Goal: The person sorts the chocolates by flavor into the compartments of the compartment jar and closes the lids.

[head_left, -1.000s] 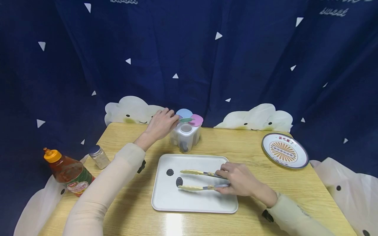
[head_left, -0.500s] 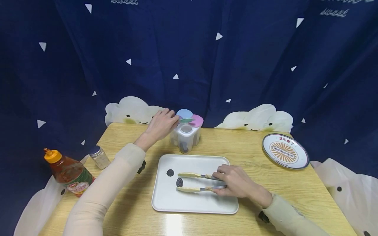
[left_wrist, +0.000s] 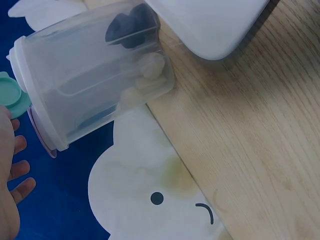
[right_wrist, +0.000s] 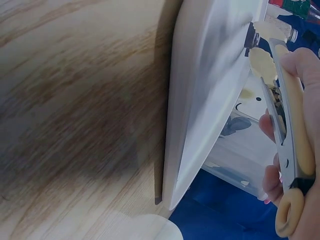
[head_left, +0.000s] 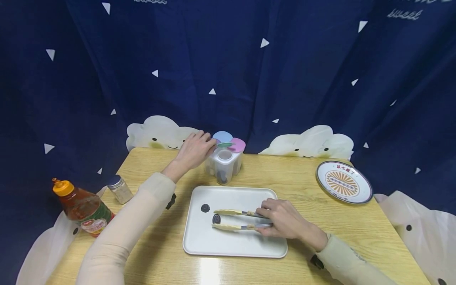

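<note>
Dark round cookie (head_left: 216, 219) lies on the white tray (head_left: 235, 247) between the tips of the tongs (head_left: 235, 220), which the right hand (head_left: 283, 219) grips; squeezed unevenly, it may slip or crumble. Left hand (head_left: 194, 150) holds the clear container (head_left: 224, 166) by its lids.

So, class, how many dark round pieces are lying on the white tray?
2. One dark piece lies free near the tray's left side; the other dark piece sits between the tongs' tips. More show inside the clear container, uncounted.
</note>
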Demonstrator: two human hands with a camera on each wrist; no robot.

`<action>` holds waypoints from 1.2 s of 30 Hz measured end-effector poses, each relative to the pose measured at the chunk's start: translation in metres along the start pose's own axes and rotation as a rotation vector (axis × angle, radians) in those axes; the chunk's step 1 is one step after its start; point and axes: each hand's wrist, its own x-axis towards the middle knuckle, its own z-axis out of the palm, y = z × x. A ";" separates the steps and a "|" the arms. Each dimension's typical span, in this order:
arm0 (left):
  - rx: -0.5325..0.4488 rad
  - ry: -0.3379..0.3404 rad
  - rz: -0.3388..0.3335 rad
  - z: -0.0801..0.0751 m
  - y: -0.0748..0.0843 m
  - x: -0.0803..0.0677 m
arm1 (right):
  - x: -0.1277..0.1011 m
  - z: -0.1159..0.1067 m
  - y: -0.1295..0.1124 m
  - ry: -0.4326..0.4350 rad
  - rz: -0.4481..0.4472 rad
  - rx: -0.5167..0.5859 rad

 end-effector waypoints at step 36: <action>0.005 0.042 0.020 0.001 0.000 -0.001 | 0.046 -0.063 0.074 0.263 0.156 -0.089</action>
